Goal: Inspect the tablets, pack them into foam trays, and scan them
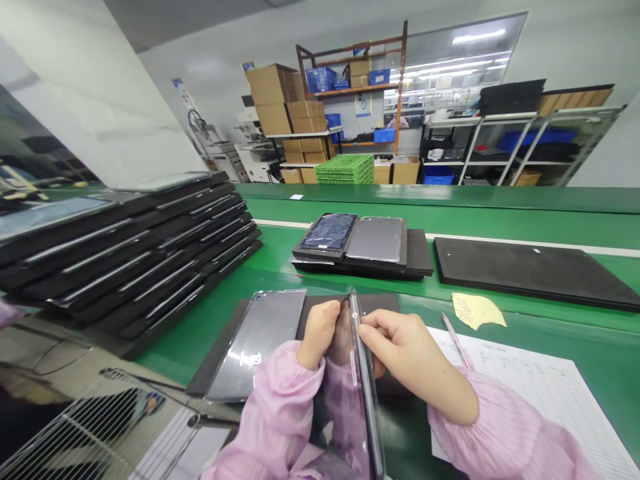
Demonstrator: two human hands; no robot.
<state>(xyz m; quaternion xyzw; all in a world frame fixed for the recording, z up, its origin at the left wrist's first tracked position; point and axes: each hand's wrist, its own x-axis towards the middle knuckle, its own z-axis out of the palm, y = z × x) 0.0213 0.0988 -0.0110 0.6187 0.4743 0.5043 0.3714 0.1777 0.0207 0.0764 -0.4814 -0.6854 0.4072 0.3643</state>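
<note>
A tablet [346, 400] stands on edge in front of me, its dark glossy face turned left and reflecting my sleeve. My left hand [321, 330] is closed on it from the left, near its upper end. From the right, my right hand [395, 337] pinches the side edge with thumb and forefinger, close to a small red-and-white dot; its other fingers are partly hidden behind the tablet. Left of my hands, another tablet [260, 343] in clear film lies back up on a black foam tray [220, 350]. More of that tray's dark foam shows behind my hands.
Black trays with film-edged tablets form a tall stack [150, 247] at left. Two tablets [377, 239] lie on foam farther back. A black foam board [535, 270], yellow note [479, 311], pen [457, 340] and written sheet [540, 393] are at right. A wire rack [100, 433] stands lower left.
</note>
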